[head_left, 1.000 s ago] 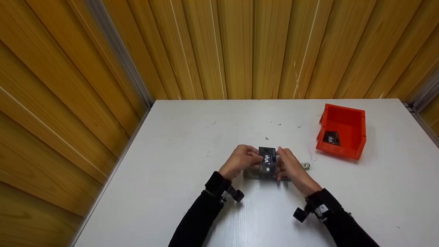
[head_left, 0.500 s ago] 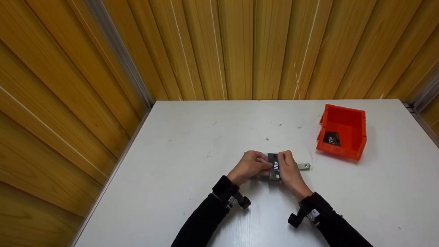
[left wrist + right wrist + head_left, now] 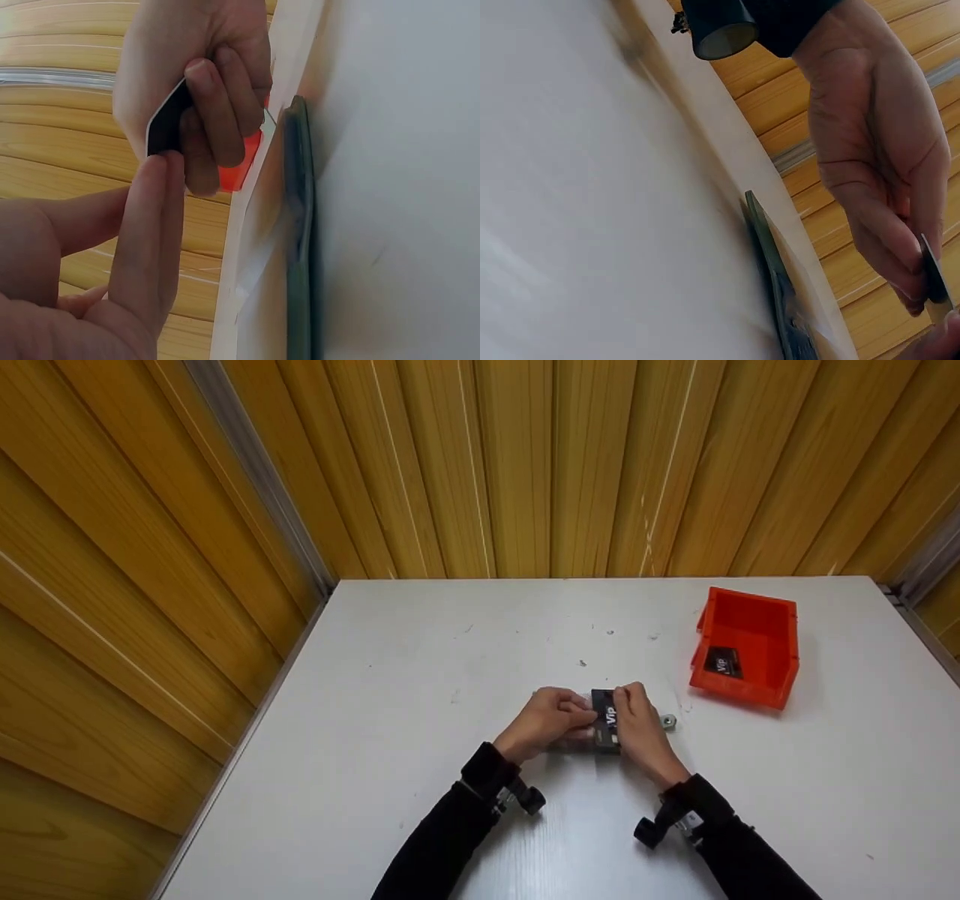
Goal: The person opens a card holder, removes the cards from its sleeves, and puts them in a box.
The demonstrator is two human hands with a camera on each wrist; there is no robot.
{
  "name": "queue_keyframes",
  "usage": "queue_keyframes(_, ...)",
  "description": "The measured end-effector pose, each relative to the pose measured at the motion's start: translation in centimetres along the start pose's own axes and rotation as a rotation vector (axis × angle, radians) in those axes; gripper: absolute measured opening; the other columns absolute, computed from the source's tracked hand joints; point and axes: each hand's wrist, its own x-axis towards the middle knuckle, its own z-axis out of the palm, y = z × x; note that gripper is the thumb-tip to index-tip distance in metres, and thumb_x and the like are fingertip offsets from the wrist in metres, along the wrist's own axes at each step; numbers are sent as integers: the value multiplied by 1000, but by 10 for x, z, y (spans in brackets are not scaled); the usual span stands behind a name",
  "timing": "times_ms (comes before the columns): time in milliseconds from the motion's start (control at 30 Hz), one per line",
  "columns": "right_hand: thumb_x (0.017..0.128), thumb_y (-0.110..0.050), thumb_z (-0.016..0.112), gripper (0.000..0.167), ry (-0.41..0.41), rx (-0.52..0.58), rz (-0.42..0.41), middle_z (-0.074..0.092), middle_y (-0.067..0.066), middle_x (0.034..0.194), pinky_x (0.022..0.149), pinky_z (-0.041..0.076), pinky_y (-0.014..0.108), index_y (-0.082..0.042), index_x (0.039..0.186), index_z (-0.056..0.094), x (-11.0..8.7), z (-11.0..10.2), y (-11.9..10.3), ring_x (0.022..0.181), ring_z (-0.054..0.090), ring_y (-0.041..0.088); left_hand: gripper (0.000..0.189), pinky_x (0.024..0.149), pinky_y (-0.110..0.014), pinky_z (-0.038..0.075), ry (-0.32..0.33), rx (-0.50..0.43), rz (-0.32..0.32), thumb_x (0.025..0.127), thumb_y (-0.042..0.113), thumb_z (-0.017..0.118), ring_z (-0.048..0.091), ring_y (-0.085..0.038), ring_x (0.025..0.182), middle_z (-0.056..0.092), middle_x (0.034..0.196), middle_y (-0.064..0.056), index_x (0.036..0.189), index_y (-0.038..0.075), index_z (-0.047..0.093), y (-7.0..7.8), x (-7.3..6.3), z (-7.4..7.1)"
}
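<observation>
A black card marked "Vip" is held up between both hands, low over the table. My left hand pinches its left edge, thumb on the printed face. From the other side my right hand grips the right edge, thumb on the face, with fingers curled behind. In the left wrist view the card stands tilted, edge towards the camera. Beneath the hands a flat green piece lies on the table, with clear film at its side. Its holed tab sticks out past my right hand, which hides part of it.
A red open bin stands at the back right of the white table, with another black "Vip" card inside. Wood-look panels rise behind the table and along its left.
The card has moved to the right and a little down since the first frame, and the left hand has followed it. My right thumb has come over the card's face.
</observation>
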Motion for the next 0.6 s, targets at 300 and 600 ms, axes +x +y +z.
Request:
queue_keyframes(300,113,-42,26,38,7,96,23,40,9,96,60,42,27,-6,121,37,13,-43,-6,76,46,18,13,72,-25,59,166,530,200,91,3,76,74,-15,78,77,89,-5,103,1,75,3,-1,-15)
queue_keyframes(600,113,-45,24,39,70,135,7,34,10,108,65,40,27,-8,121,33,21,-80,-8,92,40,23,27,81,-28,56,247,1048,313,83,5,83,72,-17,94,78,101,-6,109,9,79,1,-3,-14)
